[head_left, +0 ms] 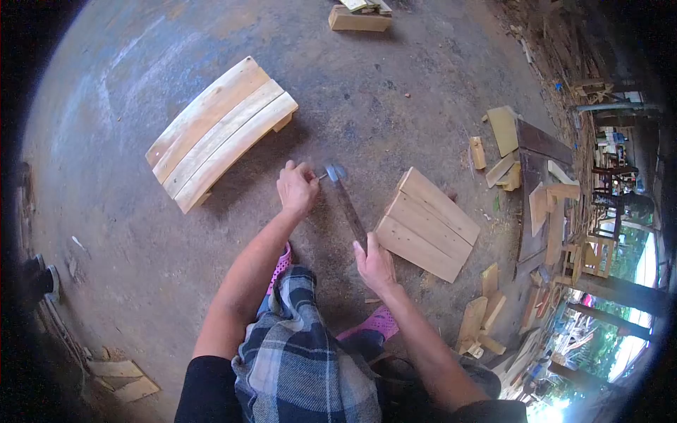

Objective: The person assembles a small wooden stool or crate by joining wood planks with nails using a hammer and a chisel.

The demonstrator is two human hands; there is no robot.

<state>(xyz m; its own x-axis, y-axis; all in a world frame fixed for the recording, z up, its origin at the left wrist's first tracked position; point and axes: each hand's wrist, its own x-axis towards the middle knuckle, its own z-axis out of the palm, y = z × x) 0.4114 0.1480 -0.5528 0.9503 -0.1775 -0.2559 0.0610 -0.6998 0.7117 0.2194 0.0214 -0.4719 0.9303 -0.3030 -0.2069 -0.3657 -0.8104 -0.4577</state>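
- Hammer (pixel 349 208): it is held low over the concrete floor (pixel 141 211), in front of the knees. The right hand (pixel 374 264) grips the handle end.
- The left hand (pixel 296 187) is closed and pinches a small metal piece (pixel 321 176) at the hammer head. I judge that short, light taps would spare the fingers.
- A flat wood panel (pixel 427 224) lies just beside, on the right.
- Further away are a curved panel (pixel 222 130) and wood scraps (pixel 508 151). Nothing blocks the hands.

One head-worn fisheye view, facing forward and down, close above left hand (pixel 296 189) and right hand (pixel 374 266), concrete floor (pixel 127 233) beyond.
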